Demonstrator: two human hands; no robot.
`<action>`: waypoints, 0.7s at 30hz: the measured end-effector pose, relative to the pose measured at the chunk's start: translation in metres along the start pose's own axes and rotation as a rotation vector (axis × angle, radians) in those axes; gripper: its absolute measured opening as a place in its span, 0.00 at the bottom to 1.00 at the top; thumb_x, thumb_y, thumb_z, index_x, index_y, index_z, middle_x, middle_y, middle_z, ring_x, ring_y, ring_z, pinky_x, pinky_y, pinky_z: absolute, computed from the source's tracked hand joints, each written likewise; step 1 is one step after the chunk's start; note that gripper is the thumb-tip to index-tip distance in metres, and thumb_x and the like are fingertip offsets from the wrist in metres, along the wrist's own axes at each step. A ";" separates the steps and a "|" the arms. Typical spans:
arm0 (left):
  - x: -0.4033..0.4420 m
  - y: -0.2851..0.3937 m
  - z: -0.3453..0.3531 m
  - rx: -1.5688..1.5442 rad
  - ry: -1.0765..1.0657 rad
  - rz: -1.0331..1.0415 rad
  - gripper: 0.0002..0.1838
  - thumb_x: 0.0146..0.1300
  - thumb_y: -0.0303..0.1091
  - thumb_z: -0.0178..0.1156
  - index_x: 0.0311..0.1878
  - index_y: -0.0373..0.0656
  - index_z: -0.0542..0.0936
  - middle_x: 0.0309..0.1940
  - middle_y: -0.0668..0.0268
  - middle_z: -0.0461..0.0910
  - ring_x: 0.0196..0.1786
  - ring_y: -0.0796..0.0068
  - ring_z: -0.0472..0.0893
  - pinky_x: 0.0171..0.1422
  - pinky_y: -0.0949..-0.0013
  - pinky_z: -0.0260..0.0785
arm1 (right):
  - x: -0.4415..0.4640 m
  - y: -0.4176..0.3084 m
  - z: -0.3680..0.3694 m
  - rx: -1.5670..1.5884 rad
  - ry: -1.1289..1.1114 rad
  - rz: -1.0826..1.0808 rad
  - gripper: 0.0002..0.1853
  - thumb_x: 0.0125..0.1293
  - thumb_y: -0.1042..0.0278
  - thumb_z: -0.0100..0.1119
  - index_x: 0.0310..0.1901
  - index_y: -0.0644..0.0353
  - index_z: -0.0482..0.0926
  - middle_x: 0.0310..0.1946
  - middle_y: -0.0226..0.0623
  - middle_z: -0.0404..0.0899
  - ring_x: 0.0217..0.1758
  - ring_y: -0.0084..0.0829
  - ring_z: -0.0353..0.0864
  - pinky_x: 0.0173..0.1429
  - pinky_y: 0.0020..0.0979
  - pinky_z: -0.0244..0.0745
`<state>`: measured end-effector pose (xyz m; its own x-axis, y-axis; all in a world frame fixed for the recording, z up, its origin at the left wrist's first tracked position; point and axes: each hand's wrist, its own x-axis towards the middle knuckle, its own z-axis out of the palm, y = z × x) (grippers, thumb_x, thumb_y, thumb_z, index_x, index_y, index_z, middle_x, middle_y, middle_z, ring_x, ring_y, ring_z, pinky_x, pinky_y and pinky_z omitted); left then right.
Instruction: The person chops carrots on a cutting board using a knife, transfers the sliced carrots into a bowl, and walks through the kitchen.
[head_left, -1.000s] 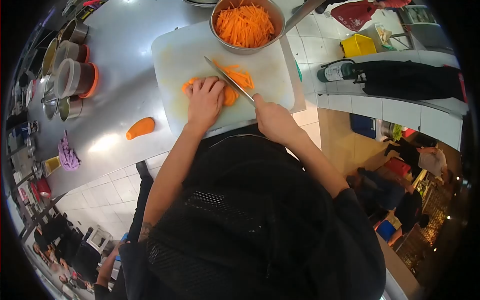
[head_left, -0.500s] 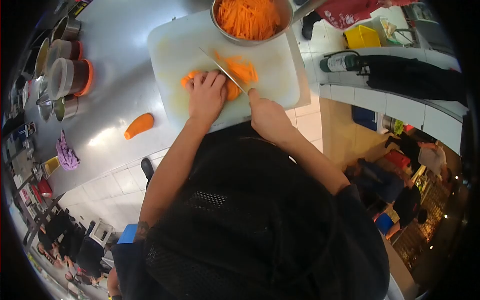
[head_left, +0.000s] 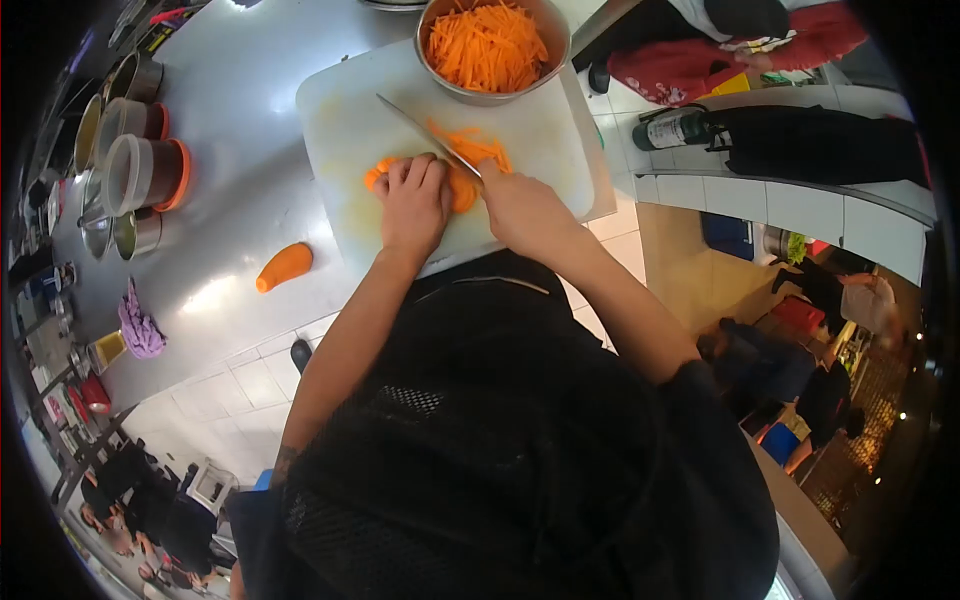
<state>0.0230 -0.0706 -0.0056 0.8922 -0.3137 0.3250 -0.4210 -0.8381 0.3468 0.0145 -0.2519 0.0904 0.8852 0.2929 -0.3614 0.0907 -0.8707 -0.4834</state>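
Observation:
My left hand (head_left: pixel 413 203) presses down with curled fingers on a stack of carrot slices (head_left: pixel 462 190) on a white cutting board (head_left: pixel 345 110). In my right hand (head_left: pixel 527 212) is the handle of a kitchen knife (head_left: pixel 420 128), its blade angled to the upper left, close by my left fingertips. Thin carrot strips (head_left: pixel 470 145) lie just beyond the blade. At the board's far edge sits a metal bowl (head_left: pixel 558 55) heaped with shredded carrot (head_left: pixel 485 45). A larger carrot piece (head_left: pixel 285 267) rests on the steel counter, left of the board.
Several food tubs (head_left: pixel 140 175) and metal containers stand along the counter's left side, near a purple cloth (head_left: pixel 140 322). A green cylinder (head_left: pixel 668 130) lies at the upper right. Past it stands a person in a red garment (head_left: pixel 650 75); other people are in the background.
My right hand and the knife have shifted slightly up and left over the carrot. My left hand keeps its hold. The person in red has come further into view at the upper right.

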 end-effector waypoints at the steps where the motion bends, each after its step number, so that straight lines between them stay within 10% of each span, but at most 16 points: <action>1: 0.003 0.000 0.000 -0.023 0.018 -0.006 0.12 0.67 0.36 0.63 0.52 0.49 0.79 0.55 0.69 0.79 0.60 0.60 0.74 0.66 0.49 0.61 | -0.012 -0.007 -0.017 -0.004 0.004 0.002 0.18 0.63 0.77 0.54 0.54 0.69 0.69 0.34 0.61 0.84 0.43 0.62 0.85 0.49 0.59 0.78; 16: 0.000 0.000 0.001 -0.012 -0.005 -0.058 0.12 0.67 0.36 0.63 0.53 0.47 0.79 0.56 0.67 0.79 0.60 0.59 0.74 0.67 0.49 0.61 | -0.047 -0.016 -0.029 0.056 -0.131 0.100 0.14 0.63 0.80 0.52 0.51 0.71 0.70 0.35 0.61 0.84 0.43 0.64 0.85 0.50 0.58 0.78; 21: -0.001 -0.005 0.003 0.006 0.009 -0.026 0.13 0.67 0.35 0.63 0.53 0.48 0.79 0.57 0.67 0.79 0.60 0.59 0.74 0.68 0.49 0.61 | 0.003 0.011 0.044 0.156 0.124 0.006 0.11 0.72 0.73 0.55 0.50 0.70 0.70 0.36 0.65 0.82 0.44 0.66 0.83 0.49 0.60 0.75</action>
<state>0.0252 -0.0673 -0.0102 0.9015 -0.2875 0.3234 -0.3963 -0.8488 0.3500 -0.0016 -0.2432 0.0483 0.9359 0.2283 -0.2682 0.0220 -0.7978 -0.6025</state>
